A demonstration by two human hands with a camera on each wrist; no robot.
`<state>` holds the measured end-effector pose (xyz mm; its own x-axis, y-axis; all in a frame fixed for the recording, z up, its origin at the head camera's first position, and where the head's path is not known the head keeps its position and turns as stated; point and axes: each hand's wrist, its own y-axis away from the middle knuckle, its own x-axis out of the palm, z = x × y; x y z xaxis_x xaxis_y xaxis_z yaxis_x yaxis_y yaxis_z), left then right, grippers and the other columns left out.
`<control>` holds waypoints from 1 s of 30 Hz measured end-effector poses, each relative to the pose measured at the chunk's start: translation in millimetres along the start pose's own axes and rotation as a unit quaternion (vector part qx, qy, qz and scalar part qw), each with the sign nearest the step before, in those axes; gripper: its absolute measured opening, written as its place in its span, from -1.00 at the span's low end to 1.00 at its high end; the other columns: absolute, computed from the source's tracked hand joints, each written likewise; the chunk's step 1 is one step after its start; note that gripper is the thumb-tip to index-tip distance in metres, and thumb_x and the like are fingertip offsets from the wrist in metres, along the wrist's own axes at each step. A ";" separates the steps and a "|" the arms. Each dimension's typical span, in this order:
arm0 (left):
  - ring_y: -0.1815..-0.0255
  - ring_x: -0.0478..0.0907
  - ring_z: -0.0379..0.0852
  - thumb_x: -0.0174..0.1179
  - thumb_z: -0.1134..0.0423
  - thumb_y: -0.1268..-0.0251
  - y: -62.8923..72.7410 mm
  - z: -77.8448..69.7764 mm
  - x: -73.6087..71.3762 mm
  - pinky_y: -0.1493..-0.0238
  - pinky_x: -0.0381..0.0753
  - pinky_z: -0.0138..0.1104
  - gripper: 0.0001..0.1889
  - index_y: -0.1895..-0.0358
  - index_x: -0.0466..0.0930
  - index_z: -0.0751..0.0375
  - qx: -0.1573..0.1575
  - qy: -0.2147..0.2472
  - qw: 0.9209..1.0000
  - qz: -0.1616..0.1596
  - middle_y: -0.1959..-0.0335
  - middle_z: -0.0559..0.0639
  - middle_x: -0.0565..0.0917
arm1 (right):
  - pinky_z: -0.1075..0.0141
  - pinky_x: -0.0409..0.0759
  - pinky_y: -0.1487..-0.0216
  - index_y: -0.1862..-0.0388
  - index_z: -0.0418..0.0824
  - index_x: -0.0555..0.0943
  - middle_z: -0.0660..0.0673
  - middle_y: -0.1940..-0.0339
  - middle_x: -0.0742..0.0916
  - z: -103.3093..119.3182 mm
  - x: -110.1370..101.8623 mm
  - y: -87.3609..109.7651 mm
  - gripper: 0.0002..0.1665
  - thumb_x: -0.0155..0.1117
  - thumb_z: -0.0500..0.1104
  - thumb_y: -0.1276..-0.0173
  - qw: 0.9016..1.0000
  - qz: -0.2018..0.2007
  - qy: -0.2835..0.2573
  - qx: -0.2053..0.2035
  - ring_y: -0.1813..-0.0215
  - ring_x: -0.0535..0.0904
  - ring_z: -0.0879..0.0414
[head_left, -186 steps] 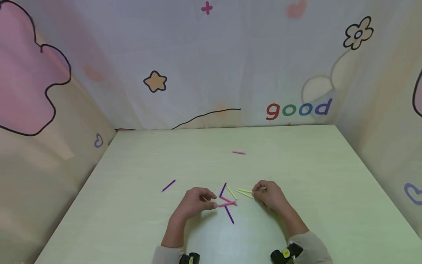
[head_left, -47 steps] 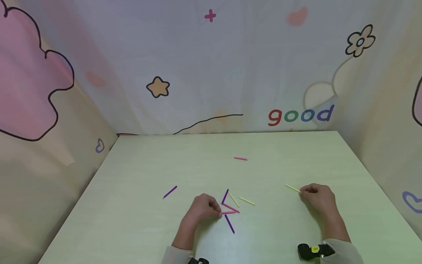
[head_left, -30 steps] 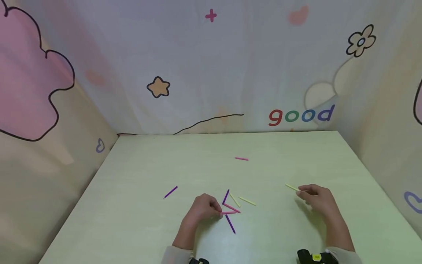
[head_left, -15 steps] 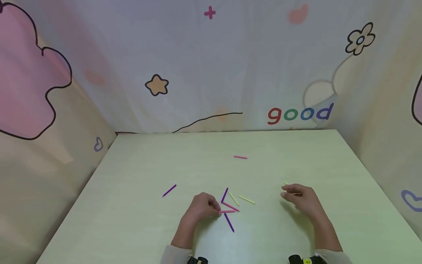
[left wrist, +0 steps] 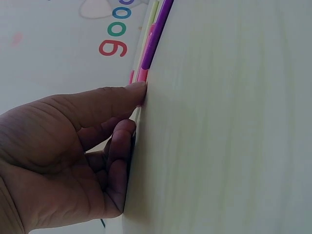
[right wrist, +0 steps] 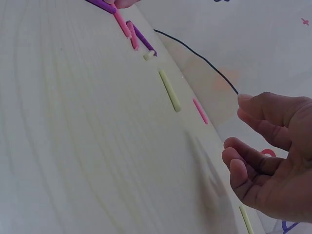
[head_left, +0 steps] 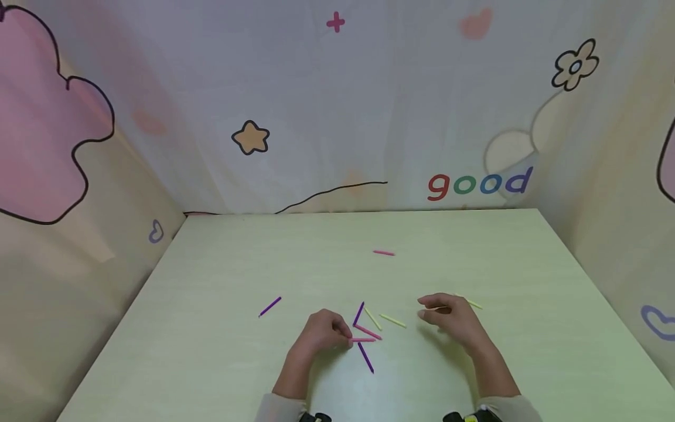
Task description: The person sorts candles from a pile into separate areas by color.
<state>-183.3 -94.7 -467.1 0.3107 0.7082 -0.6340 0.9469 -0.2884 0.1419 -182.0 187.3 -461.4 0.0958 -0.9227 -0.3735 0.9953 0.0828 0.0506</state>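
Pink and purple sticks lay crossed in a small heap on the pale green table [head_left: 221, 275], and the left hand [head_left: 320, 332] rested beside that heap with its fingertips on the end of one pink stick [head_left: 364, 339]. In the left wrist view the thumb and a curled finger pressed against the tabletop at that stick's end; whether they actually pinched it cannot be told. A second pink stick [head_left: 368, 332] crossed the first, a purple stick [head_left: 366, 357] ran from the heap toward the person, and another purple stick [head_left: 358, 313] pointed away from it.

Just to the right lay two yellow sticks [head_left: 393, 320], near each other but apart. The right hand [head_left: 450, 319] hovered near them with its fingers loosely spread, holding nothing, as the right wrist view showed. Behind that hand a lone yellow stick [head_left: 473, 303] lay on the table, partly hidden by the knuckles.

Farther out, a single purple stick [head_left: 269, 306] lay well to the left, and a short pink stick [head_left: 383, 252] lay toward the far edge. Printed fabric walls with the word "good" [head_left: 479, 183] enclosed the table.
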 end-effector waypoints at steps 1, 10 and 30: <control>0.56 0.36 -0.21 0.43 0.43 0.15 0.3 0.2 0.7 0.51 0.38 -0.38 -0.88 0.55 0.65 0.23 0.000 0.000 1.000 0.002 0.64 -0.13 0.53 | 0.25 0.51 0.40 0.05 -0.38 0.60 -0.17 0.20 0.67 0.5 1.4 0.2 -0.61 0.37 -0.21 -0.17 1.000 0.002 -0.002 0.001 0.31 0.54 0.07; 0.52 0.37 -0.19 0.43 0.41 0.13 0.5 -2.7 1.5 0.48 0.40 -0.36 -0.89 0.55 0.65 0.22 0.001 -0.005 1.000 0.000 0.62 -0.13 0.54 | 0.26 0.50 0.38 0.09 -0.37 0.61 -0.11 0.29 0.67 1.4 18.3 -2.8 -0.66 0.35 -0.20 -0.19 1.000 0.021 0.000 -0.009 0.33 0.53 0.05; 0.46 0.38 -0.13 0.41 0.43 0.11 -0.7 -1.9 0.2 0.44 0.40 -0.32 -0.88 0.51 0.64 0.23 -0.013 -0.002 1.000 0.013 0.58 -0.10 0.53 | 0.23 0.42 0.25 0.29 -0.25 0.68 -0.02 0.44 0.57 -6.0 32.8 -13.2 -0.81 0.39 -0.34 -0.05 0.992 0.028 0.119 -0.031 0.32 0.43 0.10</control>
<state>-183.7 -93.2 -465.9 0.3358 0.6981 -0.6324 0.9401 -0.2898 0.1794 -191.9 158.2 -479.8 0.1454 -0.8016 -0.5799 0.9865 0.1618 0.0237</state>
